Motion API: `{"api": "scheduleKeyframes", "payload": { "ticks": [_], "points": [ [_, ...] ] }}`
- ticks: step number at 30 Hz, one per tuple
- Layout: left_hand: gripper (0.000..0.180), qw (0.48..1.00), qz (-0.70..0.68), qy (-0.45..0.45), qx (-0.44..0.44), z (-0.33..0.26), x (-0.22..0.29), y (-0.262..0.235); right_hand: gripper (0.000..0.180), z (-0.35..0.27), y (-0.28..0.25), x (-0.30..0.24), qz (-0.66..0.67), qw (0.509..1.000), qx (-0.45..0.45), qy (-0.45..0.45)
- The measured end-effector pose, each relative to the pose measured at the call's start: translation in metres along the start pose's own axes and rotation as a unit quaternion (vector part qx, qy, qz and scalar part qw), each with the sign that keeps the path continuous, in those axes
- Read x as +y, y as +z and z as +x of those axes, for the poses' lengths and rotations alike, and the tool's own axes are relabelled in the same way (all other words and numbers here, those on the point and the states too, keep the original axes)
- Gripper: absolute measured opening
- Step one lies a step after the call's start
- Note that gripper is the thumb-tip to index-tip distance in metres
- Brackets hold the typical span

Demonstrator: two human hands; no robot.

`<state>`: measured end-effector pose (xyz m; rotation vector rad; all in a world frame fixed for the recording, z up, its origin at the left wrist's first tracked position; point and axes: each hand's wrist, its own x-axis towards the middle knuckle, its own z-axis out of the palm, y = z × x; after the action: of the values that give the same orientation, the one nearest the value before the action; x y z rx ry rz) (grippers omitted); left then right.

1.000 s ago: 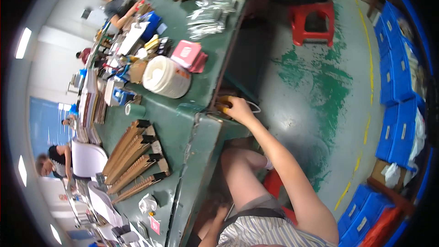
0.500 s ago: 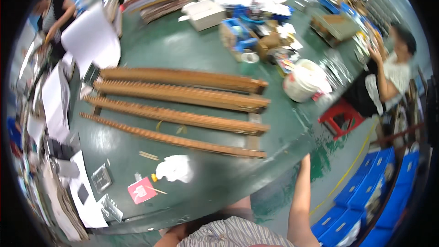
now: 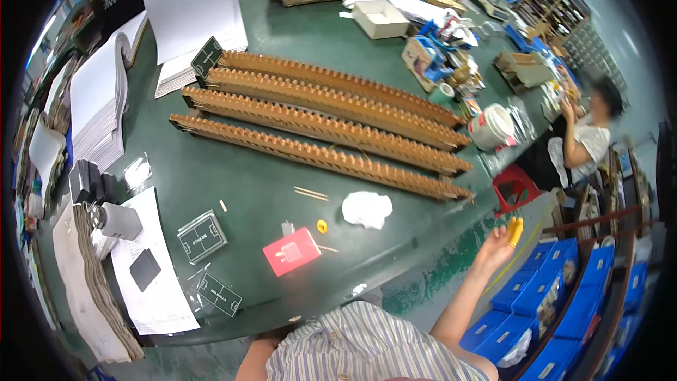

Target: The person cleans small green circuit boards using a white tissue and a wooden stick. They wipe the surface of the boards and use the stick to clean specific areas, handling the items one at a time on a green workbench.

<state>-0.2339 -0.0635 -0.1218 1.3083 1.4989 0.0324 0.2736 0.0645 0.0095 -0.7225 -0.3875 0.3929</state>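
My right hand point(image 3: 497, 245) is raised off the table's right front edge, above the floor. Two of its fingers wear yellow finger cots and are stretched out; nothing shows in its grasp. My left upper arm point(image 3: 258, 358) shows at the lower edge, but its hand is hidden. On the green table point(image 3: 247, 169) ahead lie several long wooden notched racks point(image 3: 324, 149), slanting side by side. A dark card point(image 3: 206, 56) with white lines stands at their far left end. Nearer me are a white crumpled cloth point(image 3: 367, 209), a yellow finger cot point(image 3: 322, 226) and a red packet point(image 3: 291, 251).
Thin sticks point(image 3: 311, 193), stacked dark cards point(image 3: 202, 236) and white paper point(image 3: 159, 275) lie to the left. A white bucket point(image 3: 491, 127) stands at the right. A co-worker point(image 3: 582, 130) sits beyond on a red stool point(image 3: 518, 187); blue bins point(image 3: 529, 282) line the floor.
The view has swung left, so the table things appear farther right. My right hand has come up, bringing its yellow-covered fingers into sight.
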Motion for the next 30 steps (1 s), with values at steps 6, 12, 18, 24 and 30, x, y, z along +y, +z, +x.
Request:
{"api": "scheduleKeyframes", "payload": {
  "ticks": [6, 12, 18, 24, 30],
  "points": [
    [0.040, 0.978, -0.081, 0.193, -0.006, -0.002, 0.049, -0.017, 0.028, -0.152, 0.105, -0.038, 0.347, 0.860, -0.119, 0.354],
    [0.038, 0.980, -0.073, 0.119, 0.139, 0.003, 0.014, 0.009, 0.031, -0.223, 0.116, -0.059, 0.326, 0.765, -0.236, 0.503],
    [0.024, 0.945, -0.011, 0.240, 0.223, -0.140, 0.062, -0.027, 0.034, -0.249, 0.117, -0.070, 0.258, 0.741, -0.317, 0.533],
    [0.033, 0.825, -0.030, 0.231, 0.515, -0.168, 0.090, -0.075, 0.040, -0.262, 0.115, -0.063, 0.120, 0.803, -0.378, 0.445],
    [0.076, 0.791, 0.104, 0.194, 0.571, -0.145, 0.087, -0.119, 0.040, -0.271, 0.127, -0.052, 0.014, 0.834, -0.381, 0.400]
  ]
}}
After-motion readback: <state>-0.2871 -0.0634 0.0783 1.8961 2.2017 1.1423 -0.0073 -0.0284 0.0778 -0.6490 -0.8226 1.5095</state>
